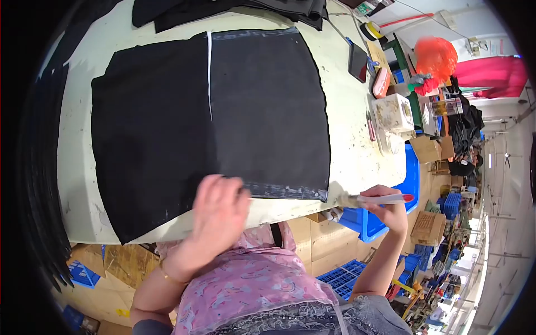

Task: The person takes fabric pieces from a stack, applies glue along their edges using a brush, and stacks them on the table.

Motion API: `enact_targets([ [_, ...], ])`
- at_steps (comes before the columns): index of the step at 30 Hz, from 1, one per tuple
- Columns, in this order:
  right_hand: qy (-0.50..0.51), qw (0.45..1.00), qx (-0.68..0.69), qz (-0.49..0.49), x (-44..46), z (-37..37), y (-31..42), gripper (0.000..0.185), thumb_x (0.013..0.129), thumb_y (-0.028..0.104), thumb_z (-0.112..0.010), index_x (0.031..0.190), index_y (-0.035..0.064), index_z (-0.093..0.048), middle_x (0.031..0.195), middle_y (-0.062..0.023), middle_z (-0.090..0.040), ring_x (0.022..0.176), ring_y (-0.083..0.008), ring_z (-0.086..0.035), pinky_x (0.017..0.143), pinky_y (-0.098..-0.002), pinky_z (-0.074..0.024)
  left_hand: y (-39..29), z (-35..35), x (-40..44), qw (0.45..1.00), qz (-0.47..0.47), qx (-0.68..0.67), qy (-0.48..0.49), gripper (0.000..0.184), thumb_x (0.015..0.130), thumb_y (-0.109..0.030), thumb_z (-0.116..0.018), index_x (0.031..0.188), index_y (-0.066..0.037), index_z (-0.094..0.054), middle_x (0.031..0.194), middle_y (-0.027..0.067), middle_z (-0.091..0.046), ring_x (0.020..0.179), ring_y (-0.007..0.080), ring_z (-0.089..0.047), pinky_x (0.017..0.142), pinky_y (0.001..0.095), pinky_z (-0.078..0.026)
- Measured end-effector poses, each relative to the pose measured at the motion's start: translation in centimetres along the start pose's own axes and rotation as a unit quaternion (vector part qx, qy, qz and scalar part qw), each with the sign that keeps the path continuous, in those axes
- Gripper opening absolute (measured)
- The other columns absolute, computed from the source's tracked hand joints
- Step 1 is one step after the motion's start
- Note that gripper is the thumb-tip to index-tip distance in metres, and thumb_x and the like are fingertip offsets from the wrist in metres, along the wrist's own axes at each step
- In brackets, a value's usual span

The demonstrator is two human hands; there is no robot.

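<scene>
Two black fabric panels lie side by side on a pale table, the left panel and the right panel, with a narrow white gap narrowing down between them. Whitish smears, like paste, run along the right panel's top and bottom edges. My left hand is over the near edge of the fabric where the panels meet, its fingers loosely bent, a little apart and slightly blurred, nothing seen in them. My right hand grips a brush with a pale handle and red end; its bristles point left, near the right panel's lower right corner.
On the table's right side are a stained white container, a phone, a pink case and a tape roll. More black fabric lies at the far edge; dark strips hang at left. A blue bin stands below right.
</scene>
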State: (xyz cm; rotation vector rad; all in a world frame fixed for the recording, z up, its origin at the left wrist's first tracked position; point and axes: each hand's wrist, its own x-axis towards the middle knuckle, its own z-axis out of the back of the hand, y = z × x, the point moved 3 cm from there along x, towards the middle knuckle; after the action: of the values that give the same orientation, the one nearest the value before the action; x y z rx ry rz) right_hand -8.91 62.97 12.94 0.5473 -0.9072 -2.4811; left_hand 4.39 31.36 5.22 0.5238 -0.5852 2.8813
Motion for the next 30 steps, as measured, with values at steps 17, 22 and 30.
enact_targets([
  [17,-0.148,0.981,0.113,-0.055,-2.8,-0.3,-1.1,0.026,0.071,-0.004,-0.072,0.097,-0.0034,-0.069,0.085,-0.0097,-0.067,0.069,-0.0136,-0.056,0.063,-0.0211,-0.0443,-7.7,-10.5,7.8,0.931,-0.043,-0.298,0.207,0.016,0.071,0.0,-0.06,0.081,-0.01,-0.067,0.088,0.0073,-0.048,0.078,0.0224,-0.045,0.087,0.034,-0.036],
  [22,-0.13,0.987,0.086,-0.03,-2.9,-0.9,-0.7,0.027,0.069,-0.003,-0.072,0.096,-0.0034,-0.069,0.085,-0.0101,-0.068,0.068,-0.0147,-0.057,0.062,-0.0221,-0.0446,-7.7,-10.8,6.9,0.939,-0.077,-0.313,0.119,0.011,0.07,-0.001,-0.06,0.076,-0.009,-0.066,0.086,0.008,-0.048,0.076,0.0229,-0.046,0.086,0.0342,-0.037],
  [30,-0.113,0.992,-0.016,0.061,-1.7,-3.9,3.0,0.023,0.068,-0.004,-0.072,0.091,-0.0023,-0.07,0.081,-0.0089,-0.068,0.062,-0.0168,-0.056,0.056,-0.0243,-0.0429,-7.7,-10.4,6.3,0.952,-0.095,-0.264,0.121,0.013,0.072,-0.001,-0.059,0.078,-0.009,-0.067,0.094,0.0075,-0.052,0.082,0.0235,-0.05,0.087,0.0344,-0.04],
])
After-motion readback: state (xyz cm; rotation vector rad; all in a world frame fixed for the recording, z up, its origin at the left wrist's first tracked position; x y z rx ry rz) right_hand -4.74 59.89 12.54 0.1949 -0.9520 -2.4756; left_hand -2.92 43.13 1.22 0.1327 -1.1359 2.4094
